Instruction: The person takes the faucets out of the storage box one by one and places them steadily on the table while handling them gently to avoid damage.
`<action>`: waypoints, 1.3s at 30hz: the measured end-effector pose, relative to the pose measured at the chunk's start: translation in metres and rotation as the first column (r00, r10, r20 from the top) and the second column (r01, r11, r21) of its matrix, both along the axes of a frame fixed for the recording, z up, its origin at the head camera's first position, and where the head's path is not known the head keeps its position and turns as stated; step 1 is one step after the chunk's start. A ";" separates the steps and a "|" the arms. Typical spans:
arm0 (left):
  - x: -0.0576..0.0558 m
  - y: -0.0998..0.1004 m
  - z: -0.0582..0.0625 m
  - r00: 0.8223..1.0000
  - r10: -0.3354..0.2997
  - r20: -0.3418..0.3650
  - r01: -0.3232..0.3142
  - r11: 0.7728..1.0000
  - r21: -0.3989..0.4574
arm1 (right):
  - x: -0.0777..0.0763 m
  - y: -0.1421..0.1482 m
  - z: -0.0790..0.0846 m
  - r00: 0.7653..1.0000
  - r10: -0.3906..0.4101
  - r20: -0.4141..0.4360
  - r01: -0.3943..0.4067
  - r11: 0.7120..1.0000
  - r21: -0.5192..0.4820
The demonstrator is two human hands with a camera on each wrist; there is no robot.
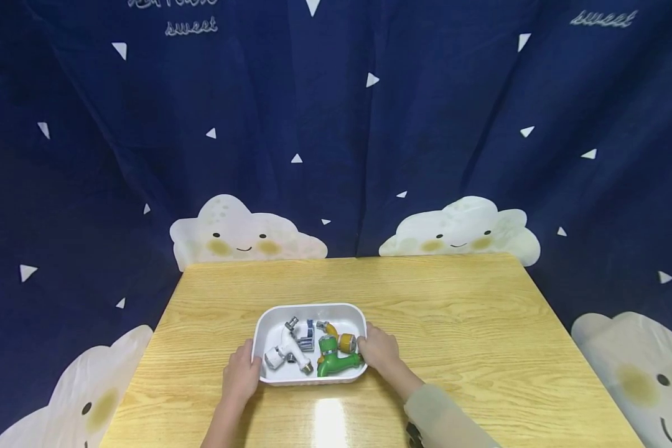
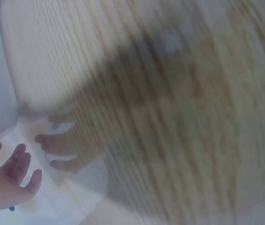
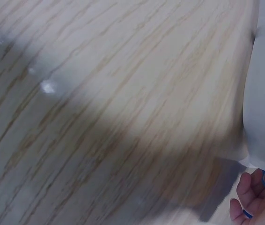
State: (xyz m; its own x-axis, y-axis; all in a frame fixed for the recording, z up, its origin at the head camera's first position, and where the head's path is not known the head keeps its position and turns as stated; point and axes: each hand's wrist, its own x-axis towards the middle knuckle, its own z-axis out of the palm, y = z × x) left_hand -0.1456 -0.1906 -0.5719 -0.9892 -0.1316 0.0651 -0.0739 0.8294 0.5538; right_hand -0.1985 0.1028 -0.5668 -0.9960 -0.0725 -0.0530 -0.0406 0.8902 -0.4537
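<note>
A white plastic tray [image 1: 310,380] rests on the table, with several small taps in it. My left hand [image 1: 242,371] holds the tray's left side, its thumb at the rim. On the opposite end, my right hand [image 1: 379,348] grips the wall with its thumb over the edge. Inside lie a white tap [image 1: 288,341], a green tap [image 1: 336,363], a tap with an orange-yellow knob [image 1: 346,342] and a chrome-and-blue piece [image 1: 309,336]. Each wrist view shows fingers close by the outer wall, the left fingers [image 2: 18,164] somewhat spread, the right fingers [image 3: 248,187] bent.
The wood-grain table [image 1: 453,323] extends to both sides of the tray and behind it. A dark blue curtain [image 1: 336,124] with white triangles and clouds hangs beyond its far edge. A dark object [image 1: 414,434] sits beside the right sleeve.
</note>
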 end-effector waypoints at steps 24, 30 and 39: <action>-0.016 -0.013 0.025 0.979 -0.093 0.183 0.136 0.963 -0.233 | 0.000 0.001 0.004 1.000 0.022 0.016 -0.022 0.999 0.029; -0.028 -0.014 0.024 0.982 -0.088 0.169 0.126 0.965 -0.229 | -0.002 0.000 0.001 1.000 0.024 0.009 -0.024 0.999 0.035; -0.034 -0.014 0.011 0.981 -0.091 0.170 0.123 0.974 -0.188 | -0.003 0.001 -0.002 1.000 0.015 0.011 -0.015 0.999 0.039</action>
State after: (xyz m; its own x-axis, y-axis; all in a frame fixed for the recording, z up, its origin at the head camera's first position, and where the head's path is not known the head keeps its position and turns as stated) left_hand -0.1792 -0.2050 -0.5607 -0.9965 -0.0247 -0.0804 -0.0526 0.9288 0.3667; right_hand -0.2014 0.1039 -0.5684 -0.9941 -0.0848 -0.0672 -0.0490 0.9067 -0.4189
